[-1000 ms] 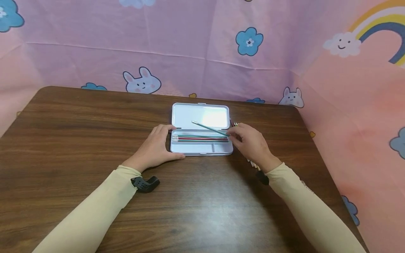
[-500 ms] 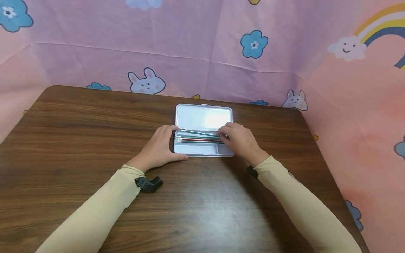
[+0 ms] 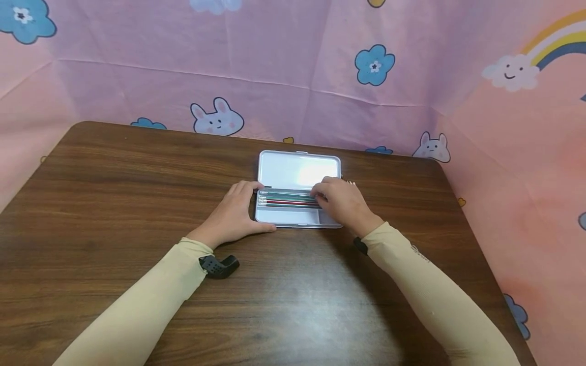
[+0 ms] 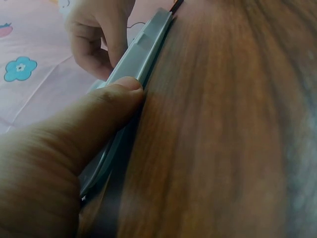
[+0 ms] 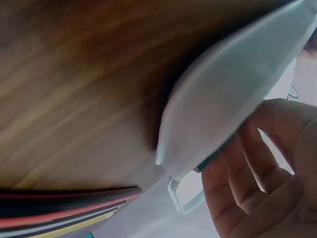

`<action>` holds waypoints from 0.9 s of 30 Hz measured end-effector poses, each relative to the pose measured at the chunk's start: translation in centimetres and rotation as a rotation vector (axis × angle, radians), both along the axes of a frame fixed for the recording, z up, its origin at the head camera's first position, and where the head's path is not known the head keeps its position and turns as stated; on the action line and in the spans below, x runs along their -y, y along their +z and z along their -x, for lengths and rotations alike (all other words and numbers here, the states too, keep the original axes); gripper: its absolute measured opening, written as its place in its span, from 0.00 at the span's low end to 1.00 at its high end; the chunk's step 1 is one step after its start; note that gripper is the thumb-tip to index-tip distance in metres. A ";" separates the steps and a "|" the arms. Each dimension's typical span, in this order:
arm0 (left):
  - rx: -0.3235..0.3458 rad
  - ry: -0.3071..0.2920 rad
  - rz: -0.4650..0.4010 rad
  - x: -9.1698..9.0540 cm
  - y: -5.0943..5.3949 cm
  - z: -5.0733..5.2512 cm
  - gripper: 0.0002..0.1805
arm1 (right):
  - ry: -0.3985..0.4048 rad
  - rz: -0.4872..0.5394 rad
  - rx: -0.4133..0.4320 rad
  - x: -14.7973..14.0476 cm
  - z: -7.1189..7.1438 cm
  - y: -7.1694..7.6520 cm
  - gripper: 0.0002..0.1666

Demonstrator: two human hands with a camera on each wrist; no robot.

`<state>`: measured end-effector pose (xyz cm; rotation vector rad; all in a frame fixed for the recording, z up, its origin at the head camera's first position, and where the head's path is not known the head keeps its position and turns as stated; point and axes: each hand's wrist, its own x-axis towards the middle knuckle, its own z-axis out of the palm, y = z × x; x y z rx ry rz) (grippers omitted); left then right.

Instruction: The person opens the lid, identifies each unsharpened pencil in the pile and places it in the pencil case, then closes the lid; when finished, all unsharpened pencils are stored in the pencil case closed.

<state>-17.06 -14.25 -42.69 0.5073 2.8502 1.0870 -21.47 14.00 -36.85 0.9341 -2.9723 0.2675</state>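
A white pencil case (image 3: 287,217) lies with its lid (image 3: 284,168) raised on the table. Around its left end my left hand (image 3: 231,216) holds it, the thumb along the front edge and the fingers at the back corner. Several green and red pencils (image 3: 288,202) lie side by side in the long compartment. My right hand (image 3: 345,204) is over the case's right end, its bent fingers holding a green pencil (image 3: 286,193) low in that compartment. The pencil's other end (image 5: 210,159) shows under these fingers in the right wrist view.
More pencils (image 5: 64,213) lie on the wooden table (image 3: 293,284) just right of the case; in the head view the right hand mostly covers them. A patterned cloth (image 3: 270,76) stands behind the table and along its right side.
My right hand has moved left and lowered the green pencil from a slant above the case into the compartment, alongside the others. My left hand has kept its hold on the case.
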 end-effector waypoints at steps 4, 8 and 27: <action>-0.009 -0.002 0.010 -0.1 0.0 0.0 0.58 | 0.003 -0.009 0.002 0.1 0.1 -0.1 0.09; -0.008 -0.003 0.008 -0.1 -0.1 0.0 0.57 | 0.016 -0.018 -0.007 0.2 0.1 -0.2 0.10; -0.008 -0.002 0.011 -0.1 0.0 0.0 0.57 | 0.012 -0.051 -0.033 0.4 0.2 -0.4 0.09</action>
